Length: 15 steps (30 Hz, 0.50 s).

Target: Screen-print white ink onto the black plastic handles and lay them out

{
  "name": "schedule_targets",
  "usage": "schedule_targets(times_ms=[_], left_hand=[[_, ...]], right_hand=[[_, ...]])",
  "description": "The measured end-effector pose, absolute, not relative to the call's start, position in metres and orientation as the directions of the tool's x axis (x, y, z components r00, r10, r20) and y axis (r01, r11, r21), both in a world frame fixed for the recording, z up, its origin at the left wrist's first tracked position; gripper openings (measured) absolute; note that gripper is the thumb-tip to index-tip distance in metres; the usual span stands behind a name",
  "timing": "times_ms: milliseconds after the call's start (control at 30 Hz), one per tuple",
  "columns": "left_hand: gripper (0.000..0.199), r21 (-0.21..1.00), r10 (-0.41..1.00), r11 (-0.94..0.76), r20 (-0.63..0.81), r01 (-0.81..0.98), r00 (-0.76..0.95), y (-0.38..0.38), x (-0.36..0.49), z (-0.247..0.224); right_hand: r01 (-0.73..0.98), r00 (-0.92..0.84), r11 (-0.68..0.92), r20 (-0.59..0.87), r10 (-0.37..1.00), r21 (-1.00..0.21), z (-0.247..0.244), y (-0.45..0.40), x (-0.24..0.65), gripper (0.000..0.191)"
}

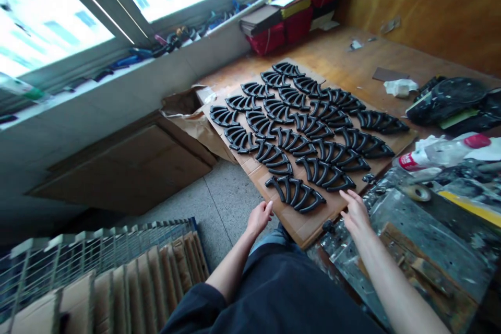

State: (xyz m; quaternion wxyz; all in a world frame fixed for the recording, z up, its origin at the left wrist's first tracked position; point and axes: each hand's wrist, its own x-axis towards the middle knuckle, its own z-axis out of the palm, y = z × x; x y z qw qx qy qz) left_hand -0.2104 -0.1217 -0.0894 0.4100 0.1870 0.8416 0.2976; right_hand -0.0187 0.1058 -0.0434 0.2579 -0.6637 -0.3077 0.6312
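Observation:
A flat cardboard sheet [270,188] carries several rows of black, glossy, fan-shaped ribbed parts [295,194]. My left hand [261,217] is at the sheet's near left edge, its fingers loosely bent and slightly apart; whether they touch the edge is unclear. On the other side, my right hand [355,211] reaches over the sheet's right edge with fingers stretched and apart. Its fingertips are close to the nearest parts, and nothing is in its grasp.
To the right, a plastic bottle [442,151], a tape roll [417,192] and a grimy metal plate [438,240] lie on the cluttered bench. A wire rack [78,245] with upright cardboard sheets stands at lower left. Red bins [266,36] sit by the window.

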Motion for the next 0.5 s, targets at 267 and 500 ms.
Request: schedule_targets(times_ms=[267,500], left_hand=[[0.045,0.665,0.523,0.725,-0.366,0.177,-0.77,-0.1,-0.345,-0.052],[0.046,0.594,0.554,0.703,-0.112,0.392,-0.825,0.008,-0.583,-0.019]], right_hand=[[0.174,0.021,-0.655,-0.662,0.749,-0.735,-0.048,0.11,-0.02,0.082],[0.243,0.269,-0.685,-0.631,0.728,-0.687,-0.068,0.117,-0.033,0.081]])
